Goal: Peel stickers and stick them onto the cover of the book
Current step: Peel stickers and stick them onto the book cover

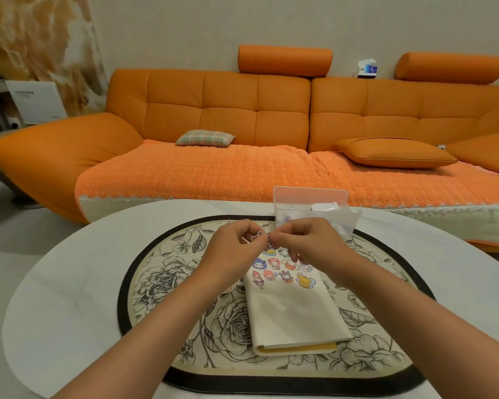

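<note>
Two hands: the left hand (236, 251) and the right hand (310, 243) meet in the air above the far end of the book, fingertips facing each other.
Left hand's grip: the fingers are curled, and the thumb and forefinger pinch a small pale cartoon sticker (256, 236) by its left side.
Right hand's grip: the fingers are curled, and their tips pinch the same sticker at its right edge; whether it carries backing paper I cannot tell.
Sticker's place: it is held up between the two hands, clear of the cover.
Book: a closed cream-covered book with yellow page edges (294, 315) lies flat on the mat, slightly turned, its thick edge toward the person.
Cover: several colourful cartoon stickers (284, 272) sit in rows on its far half, the farthest ones partly hidden by the hands; the near half is plain cream.
Mat: an oval placemat with a black-and-white flower print and a black border (162, 280) rests on a white round worktop (69, 272).
Box: a clear plastic box (311, 200) stands at the far rim of the mat, just beyond the right hand, with white paper pieces inside.
Behind: an orange sofa (213, 110) runs along the wall, with a small plaid cushion (205, 138) and a flat orange cushion (395, 152) on its seat.
</note>
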A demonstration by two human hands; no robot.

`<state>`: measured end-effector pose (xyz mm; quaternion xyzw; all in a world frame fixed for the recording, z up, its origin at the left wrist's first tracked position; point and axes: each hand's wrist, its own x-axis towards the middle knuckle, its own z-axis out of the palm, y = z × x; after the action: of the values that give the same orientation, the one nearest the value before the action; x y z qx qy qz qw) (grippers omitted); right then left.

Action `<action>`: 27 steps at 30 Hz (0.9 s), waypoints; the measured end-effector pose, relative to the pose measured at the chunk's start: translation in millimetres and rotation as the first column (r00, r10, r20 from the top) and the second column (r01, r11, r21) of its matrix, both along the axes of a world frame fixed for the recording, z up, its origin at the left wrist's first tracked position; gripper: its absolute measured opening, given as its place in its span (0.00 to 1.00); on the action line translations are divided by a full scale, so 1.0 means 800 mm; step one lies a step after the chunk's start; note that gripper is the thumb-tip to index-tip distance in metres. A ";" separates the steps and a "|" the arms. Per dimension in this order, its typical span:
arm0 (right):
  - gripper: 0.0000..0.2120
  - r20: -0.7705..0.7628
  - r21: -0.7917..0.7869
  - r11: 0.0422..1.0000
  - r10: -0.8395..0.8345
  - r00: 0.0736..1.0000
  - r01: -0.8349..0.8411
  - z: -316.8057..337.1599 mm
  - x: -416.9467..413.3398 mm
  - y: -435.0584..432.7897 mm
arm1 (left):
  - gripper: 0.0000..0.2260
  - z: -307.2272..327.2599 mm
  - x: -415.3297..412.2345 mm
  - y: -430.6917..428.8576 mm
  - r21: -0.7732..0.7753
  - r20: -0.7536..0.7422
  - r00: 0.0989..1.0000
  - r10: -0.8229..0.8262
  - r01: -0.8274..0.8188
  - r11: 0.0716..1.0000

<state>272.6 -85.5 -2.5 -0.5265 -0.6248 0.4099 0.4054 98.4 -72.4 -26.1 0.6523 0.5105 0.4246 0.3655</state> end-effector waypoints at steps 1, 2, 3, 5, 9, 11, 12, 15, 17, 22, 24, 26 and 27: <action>0.03 -0.012 -0.021 1.000 0.006 1.000 -0.006 0.000 0.002 0.001 | 0.04 0.001 0.000 -0.001 0.004 0.001 1.000 -0.008 0.008 1.000; 0.03 -0.016 -0.039 0.999 0.011 1.000 -0.011 0.000 0.003 0.001 | 0.04 0.001 0.000 -0.002 0.007 0.004 1.000 -0.014 0.014 1.000; 0.04 -0.009 -0.052 0.998 0.017 1.000 -0.017 0.001 0.005 0.001 | 0.04 0.002 -0.001 -0.003 0.010 0.008 1.000 -0.020 0.020 1.000; 0.04 0.019 -0.054 0.998 0.026 0.999 -0.025 0.001 0.007 0.000 | 0.03 0.004 -0.001 -0.004 0.010 0.010 0.999 -0.033 0.033 0.999; 0.03 0.035 -0.035 0.999 0.025 0.999 -0.023 0.004 0.007 -0.004 | 0.03 0.005 -0.002 -0.006 -0.001 0.029 0.998 -0.062 0.062 0.998; 0.03 0.034 -0.034 0.999 0.020 0.999 -0.019 0.006 0.007 -0.005 | 0.03 0.006 -0.002 -0.007 -0.004 0.047 0.996 -0.071 0.072 0.997; 0.03 0.031 -0.033 0.999 0.020 0.999 -0.019 0.006 0.007 -0.005 | 0.04 0.006 -0.002 -0.008 -0.006 0.060 0.995 -0.074 0.074 0.997; 0.02 0.036 -0.017 0.999 0.040 0.999 -0.040 0.005 0.008 -0.006 | 0.03 0.007 -0.002 -0.009 -0.014 0.085 0.994 -0.074 0.076 0.997; 0.03 0.055 -0.007 0.998 0.056 0.997 -0.056 0.004 0.009 -0.006 | 0.02 0.007 -0.003 -0.009 -0.018 0.083 0.993 -0.080 0.082 0.996; 0.05 0.072 0.000 0.999 0.053 0.996 -0.053 0.002 0.008 -0.002 | 0.02 0.007 -0.004 -0.007 -0.055 0.075 0.994 -0.083 0.087 0.995; 0.05 0.057 -0.018 0.999 0.048 0.997 -0.047 0.001 0.007 -0.001 | 0.03 0.006 -0.004 -0.007 -0.064 0.077 0.995 -0.063 0.068 0.996; 0.05 0.003 -0.067 0.995 0.068 0.998 -0.067 0.002 0.007 -0.001 | 0.04 0.006 -0.005 -0.006 -0.082 0.089 0.995 -0.045 0.052 0.995; 0.06 -0.033 -0.090 0.992 0.081 0.996 -0.084 0.002 0.008 0.000 | 0.05 0.007 -0.005 -0.006 -0.093 0.096 0.995 -0.041 0.050 0.994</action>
<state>278.8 -85.8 -0.6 -0.5121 -0.6206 0.4622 0.3729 94.7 -77.4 -20.7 0.6251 0.4973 0.4214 0.4294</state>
